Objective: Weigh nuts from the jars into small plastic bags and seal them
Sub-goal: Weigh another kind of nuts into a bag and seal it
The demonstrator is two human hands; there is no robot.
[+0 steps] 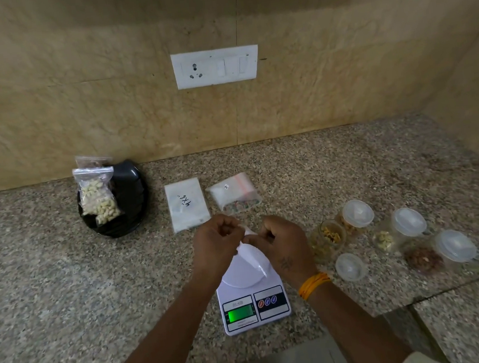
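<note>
Small clear plastic bag (252,257), apparently empty, held up over the round white platform of the white digital kitchen scale (253,295) on the speckled granite surface (66,288). Both hands pinch its top edge: the left hand (216,243) and the right hand (286,244) each keep a curled grip on the rim, seemingly pulling the mouth apart. The step in hand looks like opening a fresh bag for filling. Next, the mouth must stay wide while nuts come from the open clear jars (327,238) at right, whose translucent lids (350,266) lie beside them. The scale's green display (240,313) is lit, digits unreadable; a model mark above it is blurred. A flat packet of spare bags (187,204) bears handwriting resembling "4x6". A sealed bag of pale cashews (98,196) rests on a black plate (133,198).
</note>
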